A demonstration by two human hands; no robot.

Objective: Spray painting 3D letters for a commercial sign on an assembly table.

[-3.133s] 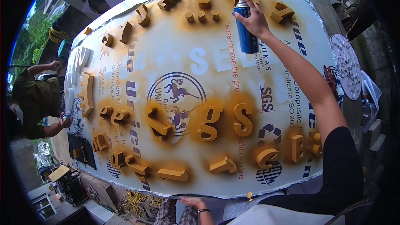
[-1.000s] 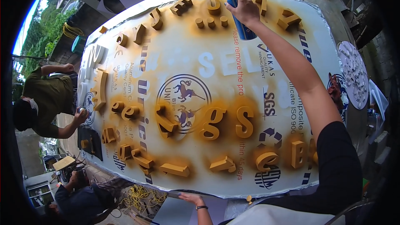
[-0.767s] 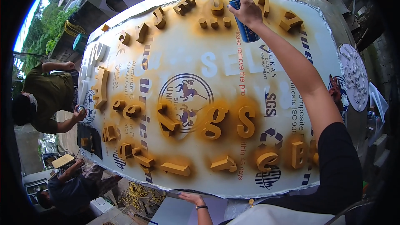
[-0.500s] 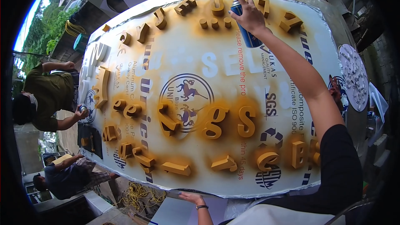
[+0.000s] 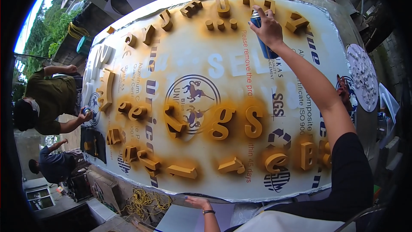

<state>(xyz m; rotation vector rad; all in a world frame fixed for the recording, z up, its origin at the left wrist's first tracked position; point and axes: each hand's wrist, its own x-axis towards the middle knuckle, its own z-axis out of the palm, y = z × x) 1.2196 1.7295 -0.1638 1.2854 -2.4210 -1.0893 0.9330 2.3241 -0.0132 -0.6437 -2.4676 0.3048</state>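
Fingers of the right hand grip the blue can, moved right, so one gold letter shows better; left hand grips nothing.

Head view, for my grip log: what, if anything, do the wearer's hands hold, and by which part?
The right hand holds a blue spray can by its upper part; the open left hand holds nothing.
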